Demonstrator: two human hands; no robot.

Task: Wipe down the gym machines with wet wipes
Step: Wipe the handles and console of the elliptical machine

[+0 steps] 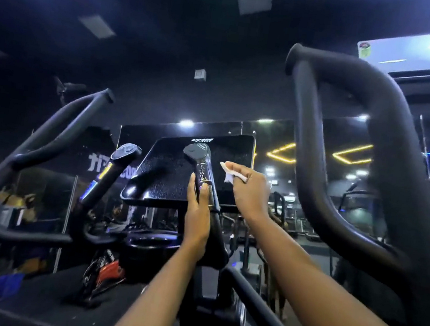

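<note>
Head view: the left hand (198, 215) grips the elliptical's inner handle (200, 158). The right hand (248, 191) pinches a white wet wipe (230, 174) at the right edge of the console screen (169, 173). Console wiping seems under way; the outer handlebars (375, 128) likely remain.

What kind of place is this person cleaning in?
Most likely a gym, dimly lit. The person faces a cardio machine with long curved handlebars and a dark console, the left hand gripping a short inner handle, the right hand holding a white wipe at the console. More machines show beyond.
</note>
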